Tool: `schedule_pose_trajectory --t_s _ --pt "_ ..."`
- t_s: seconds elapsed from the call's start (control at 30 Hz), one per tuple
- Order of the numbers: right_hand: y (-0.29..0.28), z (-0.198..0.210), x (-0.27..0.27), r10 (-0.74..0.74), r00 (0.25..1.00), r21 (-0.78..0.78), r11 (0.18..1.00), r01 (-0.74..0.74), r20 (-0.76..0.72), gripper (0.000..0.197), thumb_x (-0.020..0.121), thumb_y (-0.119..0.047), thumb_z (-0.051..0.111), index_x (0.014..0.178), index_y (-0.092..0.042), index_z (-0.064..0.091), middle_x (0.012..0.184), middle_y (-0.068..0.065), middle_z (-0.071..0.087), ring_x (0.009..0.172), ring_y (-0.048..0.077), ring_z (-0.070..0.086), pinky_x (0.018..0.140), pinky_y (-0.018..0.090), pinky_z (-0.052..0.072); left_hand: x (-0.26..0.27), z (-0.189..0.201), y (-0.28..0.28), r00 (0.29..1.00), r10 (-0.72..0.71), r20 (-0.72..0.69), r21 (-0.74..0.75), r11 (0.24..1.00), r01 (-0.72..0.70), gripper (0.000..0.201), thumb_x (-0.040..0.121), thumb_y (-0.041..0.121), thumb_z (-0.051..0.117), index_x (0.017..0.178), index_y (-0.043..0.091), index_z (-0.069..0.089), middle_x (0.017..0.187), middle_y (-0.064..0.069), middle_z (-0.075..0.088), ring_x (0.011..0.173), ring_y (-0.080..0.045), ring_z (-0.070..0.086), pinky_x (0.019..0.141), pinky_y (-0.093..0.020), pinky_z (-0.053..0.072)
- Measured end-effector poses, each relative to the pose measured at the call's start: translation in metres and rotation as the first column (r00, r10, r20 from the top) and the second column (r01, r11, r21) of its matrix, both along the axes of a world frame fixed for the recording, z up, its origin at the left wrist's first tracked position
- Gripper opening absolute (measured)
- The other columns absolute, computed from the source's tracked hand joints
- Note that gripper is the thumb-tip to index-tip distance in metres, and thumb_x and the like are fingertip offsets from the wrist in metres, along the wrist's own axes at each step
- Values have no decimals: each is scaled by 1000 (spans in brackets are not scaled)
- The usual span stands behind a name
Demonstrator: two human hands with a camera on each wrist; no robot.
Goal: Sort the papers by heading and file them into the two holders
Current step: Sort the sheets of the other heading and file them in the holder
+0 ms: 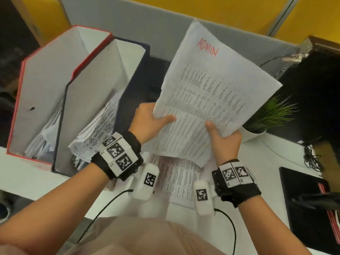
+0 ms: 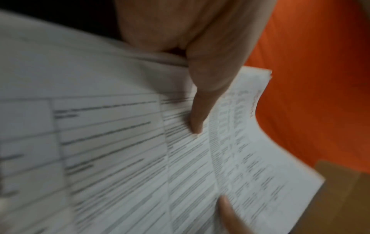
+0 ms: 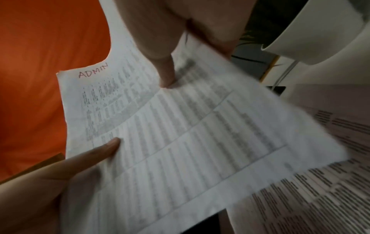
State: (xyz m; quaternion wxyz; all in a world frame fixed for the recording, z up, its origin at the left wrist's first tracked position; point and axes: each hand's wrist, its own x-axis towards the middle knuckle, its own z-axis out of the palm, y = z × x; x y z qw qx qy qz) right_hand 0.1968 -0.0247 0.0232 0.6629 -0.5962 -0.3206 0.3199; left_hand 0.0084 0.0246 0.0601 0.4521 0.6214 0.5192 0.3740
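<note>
A printed sheet headed ADMIN in red (image 1: 211, 85) (image 3: 180, 126) (image 2: 140, 150) is held up above the desk by both hands. My left hand (image 1: 152, 120) pinches its lower left edge, thumb on top. My right hand (image 1: 223, 133) pinches its lower right edge, thumb (image 3: 166, 72) pressed on the print. More printed papers (image 1: 178, 177) lie flat on the white desk beneath. Two file holders stand at the left: a red-edged one (image 1: 22, 100) and a dark blue one (image 1: 136, 70) beside it, each with papers inside.
A small potted plant (image 1: 270, 115) in a white pot stands just right of the held sheet. A black notebook (image 1: 309, 205) lies at the right desk edge. A grey partition (image 1: 147, 21) backs the desk. Cables trail near my lap.
</note>
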Motion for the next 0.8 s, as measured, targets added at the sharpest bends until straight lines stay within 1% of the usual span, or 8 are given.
schedule_pose_trajectory --t_s 0.1,0.2,0.37,0.43,0.5,0.6,0.73,0.8 --pt "2 10 -3 103 994 53 993 -105 44 42 75 -15 75 110 -26 57 104 -16 64 99 -1 64 76 14 55 -24 38 7 999 10 -44 38 999 -9 12 78 19 74 87 18 66 90 3 69 77 -4 66 66 -17 53" --pt "0 6 -6 176 981 17 984 -178 86 39 70 -23 77 99 -37 56 100 -1 67 87 8 66 73 21 57 -58 67 14 991 59 -120 13 998 -58 17 75 27 76 86 24 64 81 11 66 65 5 61 49 -6 45" --pt "-12 -36 4 204 966 -130 974 -184 162 38 72 -16 77 100 -33 57 100 12 65 85 16 63 67 10 51 -122 90 26 956 192 -222 -102 971 -219 36 70 36 77 103 35 62 90 19 65 88 -4 61 75 -22 44" --pt "-21 -57 12 208 950 -264 954 -144 233 41 72 -15 78 103 -28 56 101 11 63 92 23 60 79 22 53 -145 91 28 925 227 -305 -129 952 -277 52 68 36 79 115 34 58 103 12 65 101 -14 58 91 -36 43" --pt "-30 -77 20 222 918 -400 913 -78 328 44 71 -14 79 107 -23 56 103 11 61 100 28 58 90 35 47 -162 89 30 872 284 -398 -116 928 -355 51 68 37 78 114 27 58 100 7 64 96 -18 59 87 -37 44" --pt "-41 -100 30 304 831 -558 830 9 467 57 68 -15 82 119 -13 56 116 18 59 107 32 56 96 40 44 -173 80 31 775 331 -539 -48 906 -420 44 69 35 78 105 19 58 82 4 59 72 -14 53 62 -26 39" --pt "-52 -119 33 398 759 -670 739 68 515 70 66 -19 83 127 -9 51 125 21 53 117 36 49 102 45 40 -165 56 36 709 290 -642 45 938 -343 61 71 25 79 123 4 54 118 -16 58 105 -33 54 81 -36 41" --pt "-54 -125 33 409 730 -667 740 85 548 72 65 -20 84 128 -9 51 124 22 51 119 36 45 104 46 37 -154 44 38 690 234 -685 63 963 -264 63 74 20 77 128 4 50 120 -18 57 108 -35 53 83 -36 40"
